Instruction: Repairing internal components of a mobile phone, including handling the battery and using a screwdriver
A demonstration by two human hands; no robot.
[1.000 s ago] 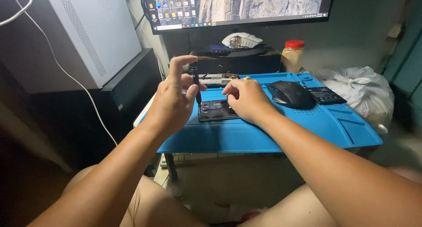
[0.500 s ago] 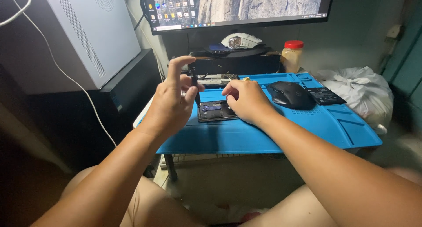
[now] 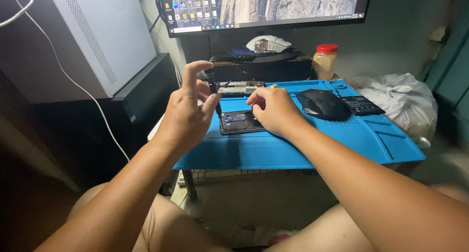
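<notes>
At frame centre, a black screwdriver (image 3: 213, 88) is pinched upright by the left hand (image 3: 188, 113); the right hand (image 3: 273, 110) presses the opened phone (image 3: 241, 122). A tilted tip could slip and scratch its board.

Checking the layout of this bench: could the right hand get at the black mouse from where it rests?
Probably yes. The right hand rests on the opened phone, and the black mouse lies just beside it on the blue mat, with nothing between them.
</notes>
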